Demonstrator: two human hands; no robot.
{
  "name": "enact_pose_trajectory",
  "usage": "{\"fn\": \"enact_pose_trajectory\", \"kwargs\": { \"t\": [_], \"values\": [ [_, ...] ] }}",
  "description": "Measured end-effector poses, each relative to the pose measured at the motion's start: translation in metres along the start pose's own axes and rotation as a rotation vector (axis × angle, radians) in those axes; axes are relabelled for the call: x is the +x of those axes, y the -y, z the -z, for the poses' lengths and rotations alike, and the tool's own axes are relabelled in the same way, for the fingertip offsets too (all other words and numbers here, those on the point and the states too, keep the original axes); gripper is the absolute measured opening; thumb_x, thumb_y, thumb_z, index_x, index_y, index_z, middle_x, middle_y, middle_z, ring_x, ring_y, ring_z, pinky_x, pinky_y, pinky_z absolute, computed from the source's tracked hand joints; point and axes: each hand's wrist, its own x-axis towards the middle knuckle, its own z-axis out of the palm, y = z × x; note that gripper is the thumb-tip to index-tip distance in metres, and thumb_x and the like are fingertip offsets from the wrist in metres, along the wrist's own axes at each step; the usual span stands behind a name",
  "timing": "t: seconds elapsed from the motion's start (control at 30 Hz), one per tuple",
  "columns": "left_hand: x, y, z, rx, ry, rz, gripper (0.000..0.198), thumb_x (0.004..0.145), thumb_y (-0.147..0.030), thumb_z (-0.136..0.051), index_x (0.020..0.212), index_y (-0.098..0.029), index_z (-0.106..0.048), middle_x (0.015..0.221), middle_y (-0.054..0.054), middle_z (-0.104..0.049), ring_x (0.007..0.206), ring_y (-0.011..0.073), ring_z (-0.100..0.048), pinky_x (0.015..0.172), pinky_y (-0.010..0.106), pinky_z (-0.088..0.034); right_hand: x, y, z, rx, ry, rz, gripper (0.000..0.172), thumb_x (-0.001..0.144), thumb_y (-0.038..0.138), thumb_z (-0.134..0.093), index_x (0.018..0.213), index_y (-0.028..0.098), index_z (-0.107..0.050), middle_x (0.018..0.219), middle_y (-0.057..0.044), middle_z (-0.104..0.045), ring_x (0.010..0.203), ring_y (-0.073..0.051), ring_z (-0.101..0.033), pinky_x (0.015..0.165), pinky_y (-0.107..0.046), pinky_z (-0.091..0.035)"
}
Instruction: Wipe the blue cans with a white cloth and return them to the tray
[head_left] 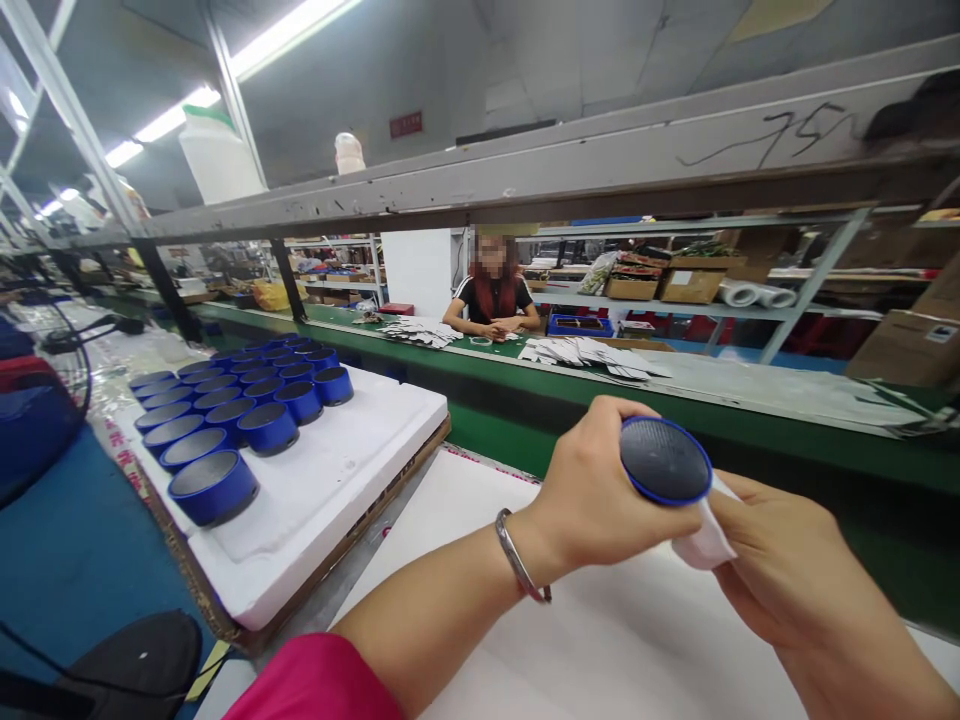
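My left hand (pixel 592 490) is wrapped around a small round blue speaker (pixel 666 460) with a dark mesh top, tilted a little toward me. Against its right side, my right hand (pixel 795 550) pinches a thin, bent white piece (pixel 709 540), perhaps cloth or paper. Where that piece meets the speaker is partly hidden by my fingers. Both hands are above a white sheet (pixel 465 560) on the bench. To the left, several similar blue speakers (pixel 214 485) stand in rows on a white foam board (pixel 345 480).
A green conveyor belt (pixel 495 425) runs behind the sheet. Across it sits a person (pixel 495 300) between piles of white strips (pixel 585 355). A metal shelf beam (pixel 525 170) crosses overhead. At lower left is a black round base (pixel 142 660) with a cable.
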Motion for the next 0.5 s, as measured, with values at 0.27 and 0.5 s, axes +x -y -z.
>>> {"fn": "enact_pose_trajectory", "kwargs": {
  "t": [0.27,0.5],
  "values": [
    [0.007,0.003,0.013,-0.098,0.055,-0.125,0.062,0.073,-0.029,-0.099,0.121,-0.025,-0.059,0.121,0.007,-0.074,0.107,0.0264,-0.076,0.102,0.042,-0.065,0.009,0.014,0.006,0.035,-0.054,0.024,0.056,0.01,0.03,-0.1,0.057,0.02,-0.071,0.078,-0.011,-0.073,0.079,-0.026,-0.064,0.05,-0.028,-0.052],
    [0.011,0.012,0.011,-0.001,0.018,-0.246,0.059,0.074,-0.03,-0.094,0.119,-0.024,-0.057,0.12,0.009,-0.071,0.114,0.0304,-0.073,0.105,0.046,-0.065,-0.005,0.018,0.023,-0.018,-0.049,0.14,0.066,0.013,0.032,-0.105,0.074,0.023,-0.083,0.079,-0.009,-0.075,0.066,-0.024,-0.063,0.045,-0.029,-0.049]
  ]
}}
